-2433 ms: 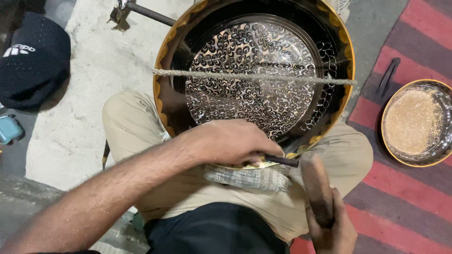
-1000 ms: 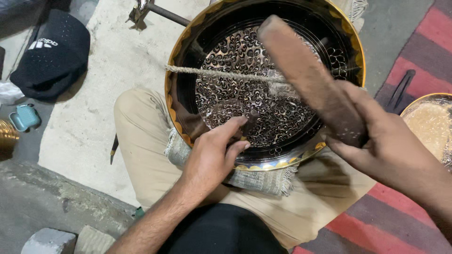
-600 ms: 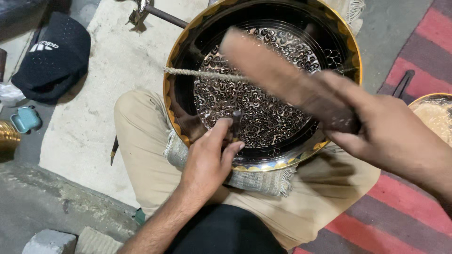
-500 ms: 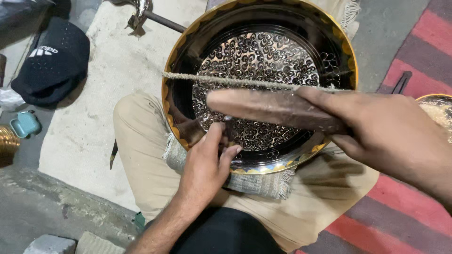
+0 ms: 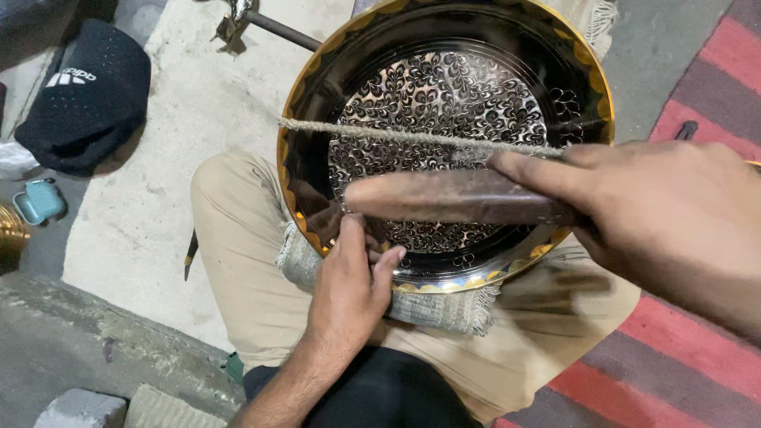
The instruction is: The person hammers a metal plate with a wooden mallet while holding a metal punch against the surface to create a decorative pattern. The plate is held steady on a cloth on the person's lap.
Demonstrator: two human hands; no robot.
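Note:
A large round black metal tray with a gold rim and a silver engraved floral centre rests tilted on my lap. A taut rope crosses it from left to right. My right hand grips a brown wooden mallet, held level over the tray's lower half. My left hand pinches a small metal chisel at the tray's lower left, just under the mallet's tip; the chisel is mostly hidden by my fingers.
A grey fringed cloth pads the tray on my beige trousers. A black cap and a small teal case lie at the left. A metal rod lies beyond the tray. A red striped rug is at the right.
My right hand has swung the mallet from raised and tilted down to level, its tip now at my left hand. My left hand stays at the tray's lower left.

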